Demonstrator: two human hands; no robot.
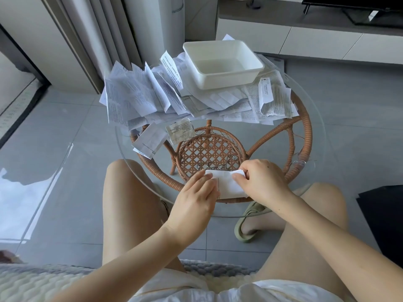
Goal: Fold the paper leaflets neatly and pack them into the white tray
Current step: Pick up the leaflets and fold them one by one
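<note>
A small white folded leaflet (229, 184) lies on the near edge of the round glass table (122, 149). My left hand (194, 201) presses flat on its left side. My right hand (261, 179) pinches its upper right corner between thumb and fingers. The white tray (257, 68) stands at the far side of the table, with nothing in it, on top of a heap of unfolded printed leaflets (139, 97). Two smaller folded leaflets (150, 140) lie loose in front of the heap.
The glass top rests on a wicker frame (303, 136) with a woven lower shelf (209, 153). My bare legs flank the table's near edge, a green slipper (246, 227) on the floor below. A curtain and a white cabinet stand behind.
</note>
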